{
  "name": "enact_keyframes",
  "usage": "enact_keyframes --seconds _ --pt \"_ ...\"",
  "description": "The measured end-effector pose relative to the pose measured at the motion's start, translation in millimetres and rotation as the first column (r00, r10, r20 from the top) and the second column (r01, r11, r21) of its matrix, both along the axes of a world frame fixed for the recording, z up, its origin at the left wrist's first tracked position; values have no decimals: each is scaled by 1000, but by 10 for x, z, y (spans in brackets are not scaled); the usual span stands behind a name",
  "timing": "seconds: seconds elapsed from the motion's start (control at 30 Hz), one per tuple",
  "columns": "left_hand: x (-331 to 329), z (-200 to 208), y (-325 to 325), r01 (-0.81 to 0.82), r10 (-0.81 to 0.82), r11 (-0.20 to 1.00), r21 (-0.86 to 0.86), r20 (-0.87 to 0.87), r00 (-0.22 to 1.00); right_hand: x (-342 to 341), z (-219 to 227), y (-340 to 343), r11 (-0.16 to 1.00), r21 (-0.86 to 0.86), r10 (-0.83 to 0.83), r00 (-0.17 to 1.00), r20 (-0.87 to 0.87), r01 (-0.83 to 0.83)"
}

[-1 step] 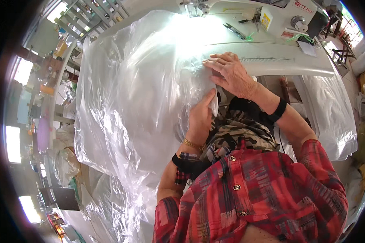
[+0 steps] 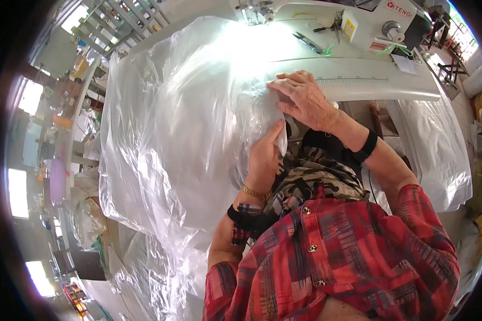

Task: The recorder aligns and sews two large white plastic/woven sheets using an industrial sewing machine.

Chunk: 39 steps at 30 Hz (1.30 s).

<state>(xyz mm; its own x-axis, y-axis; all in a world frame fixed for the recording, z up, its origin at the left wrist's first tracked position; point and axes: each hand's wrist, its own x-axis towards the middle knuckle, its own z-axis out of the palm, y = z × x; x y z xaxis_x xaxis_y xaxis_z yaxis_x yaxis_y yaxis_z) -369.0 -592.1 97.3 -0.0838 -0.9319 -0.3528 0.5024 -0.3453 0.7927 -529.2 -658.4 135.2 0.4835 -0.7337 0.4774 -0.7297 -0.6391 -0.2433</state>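
A large sheet of clear plastic film [image 2: 166, 123] spreads over the table's left side and hangs down in creased folds toward the lower left. My left hand [image 2: 264, 160] grips its near right edge, thumb on top and most fingers hidden under the film. Just above and to the right, my right hand [image 2: 305, 101] holds the same edge, its fingers bent over the film and its thumb below them. Beyond both hands is the sewing machine's needle head [image 2: 255, 13], partly cut off by the frame. Glare from its lamp washes out the film there.
On the machine bed lie thread snips [image 2: 308, 44] with green thread and a small screwdriver [image 2: 322, 29]. The machine's body with its handwheel [image 2: 393, 33] stands at the upper right. More folded plastic film [image 2: 439, 155] hangs at the right. A metal rack [image 2: 118, 27] is at the upper left.
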Motion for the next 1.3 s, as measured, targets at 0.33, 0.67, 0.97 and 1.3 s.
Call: enact_keyframes --seconds 0.33,0.67,0.97,1.3 --pt "50 215 -347 -74 73 997 -21 -55 996 96 89 -315 994 88 -53 996 -69 59" --pt "-127 692 -780 -127 123 990 -55 -65 990 46 153 -913 976 206 -42 991 -128 68" --pt "-176 779 -1071 -132 128 989 -72 -58 990 14 -70 -1228 974 207 -54 984 -170 89" --pt "-37 1129 -526 484 -401 875 6 570 717 -90 130 -960 964 261 71 994 -83 -47"
